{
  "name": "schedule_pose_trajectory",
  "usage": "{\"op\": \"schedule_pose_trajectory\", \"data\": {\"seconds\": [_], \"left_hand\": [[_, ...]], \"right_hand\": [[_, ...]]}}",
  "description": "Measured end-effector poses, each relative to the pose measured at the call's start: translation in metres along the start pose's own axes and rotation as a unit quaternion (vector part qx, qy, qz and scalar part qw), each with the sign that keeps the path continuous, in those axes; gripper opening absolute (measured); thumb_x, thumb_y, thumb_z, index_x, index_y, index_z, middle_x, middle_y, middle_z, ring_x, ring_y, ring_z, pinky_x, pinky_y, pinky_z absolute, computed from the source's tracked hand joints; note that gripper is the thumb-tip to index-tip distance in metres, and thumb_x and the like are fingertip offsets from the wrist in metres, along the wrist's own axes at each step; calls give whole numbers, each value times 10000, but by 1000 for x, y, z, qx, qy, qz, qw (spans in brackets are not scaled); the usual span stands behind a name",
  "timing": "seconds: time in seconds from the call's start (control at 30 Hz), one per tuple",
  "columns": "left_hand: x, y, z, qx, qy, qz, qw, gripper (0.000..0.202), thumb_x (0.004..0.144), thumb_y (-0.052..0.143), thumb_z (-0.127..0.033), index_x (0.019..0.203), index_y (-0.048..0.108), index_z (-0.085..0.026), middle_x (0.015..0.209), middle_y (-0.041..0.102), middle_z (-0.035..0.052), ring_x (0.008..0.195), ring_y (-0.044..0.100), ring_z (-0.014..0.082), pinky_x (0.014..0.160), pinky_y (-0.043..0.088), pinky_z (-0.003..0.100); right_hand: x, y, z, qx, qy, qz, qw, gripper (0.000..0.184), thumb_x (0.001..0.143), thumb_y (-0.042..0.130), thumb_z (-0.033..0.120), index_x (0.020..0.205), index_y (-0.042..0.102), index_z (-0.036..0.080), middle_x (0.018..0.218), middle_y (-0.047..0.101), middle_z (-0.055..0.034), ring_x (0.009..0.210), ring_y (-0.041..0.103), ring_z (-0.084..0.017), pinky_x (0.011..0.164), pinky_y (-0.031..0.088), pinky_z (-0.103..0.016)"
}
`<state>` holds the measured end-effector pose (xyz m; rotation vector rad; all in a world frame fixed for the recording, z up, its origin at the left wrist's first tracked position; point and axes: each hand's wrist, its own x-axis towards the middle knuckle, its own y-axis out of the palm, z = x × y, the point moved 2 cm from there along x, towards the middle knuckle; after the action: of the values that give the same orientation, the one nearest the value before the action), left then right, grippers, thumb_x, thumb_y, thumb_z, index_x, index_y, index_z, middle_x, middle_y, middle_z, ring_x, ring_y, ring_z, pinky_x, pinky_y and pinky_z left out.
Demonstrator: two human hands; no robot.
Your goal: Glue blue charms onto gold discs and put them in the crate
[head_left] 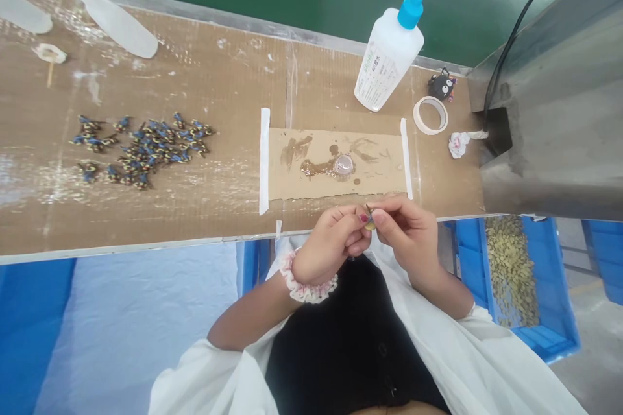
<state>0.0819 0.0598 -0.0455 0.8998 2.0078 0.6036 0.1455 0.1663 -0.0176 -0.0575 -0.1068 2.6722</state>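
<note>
Just past the front edge of the table, my left hand (335,233) and my right hand (406,230) meet, fingertips pinched together. Between them is a small yellowish and dark piece (370,220), mostly covered by the fingers, so its exact kind is hidden. Beyond the hands, a cardboard strip (287,185) is taped down at both ends. On it sits a small round cap-like dish (344,165) in a wet, shiny patch. A group of small blue, brown and yellow pieces (150,149) lies to the left.
A white glue bottle (387,58) with a blue nozzle stands behind the strip. To its right are a tape roll (416,118), a black trinket (442,86) and crumpled tissue (458,144). Dropper bottles (117,26) lie at left. A blue bin (552,285) holds many flat yellowish pieces.
</note>
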Motion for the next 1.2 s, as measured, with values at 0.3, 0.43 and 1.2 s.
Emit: {"op": "schedule_pose_trajectory", "data": {"seconds": [0.3, 0.43, 1.2], "left_hand": [[-2, 4, 4, -15, 0, -15, 1000, 381, 834, 614, -359, 597, 376, -179, 496, 279, -80, 428, 336, 48, 442, 219, 191], [0, 3, 6, -2, 4, -9, 1000, 425, 827, 644, -384, 593, 350, -185, 496, 254, -86, 424, 315, 41, 435, 210, 180], [1, 3, 1, -27, -18, 34, 999, 325, 852, 616, -312, 601, 491, -148, 476, 276, -85, 420, 308, 38, 424, 191, 176]], "right_hand": [[0, -2, -2, -69, -9, -14, 997, 123, 890, 648, 323, 852, 685, 212, 661, 626, 20, 466, 495, -77, 439, 438, -205], [0, -1, -5, -91, -15, -16, 996, 109, 891, 643, 307, 853, 682, 213, 665, 624, 18, 492, 513, -88, 459, 444, -213], [-3, -3, 0, -120, -82, -40, 989, 84, 912, 622, 220, 854, 682, 210, 701, 652, 22, 551, 562, -83, 480, 443, -182]]}}
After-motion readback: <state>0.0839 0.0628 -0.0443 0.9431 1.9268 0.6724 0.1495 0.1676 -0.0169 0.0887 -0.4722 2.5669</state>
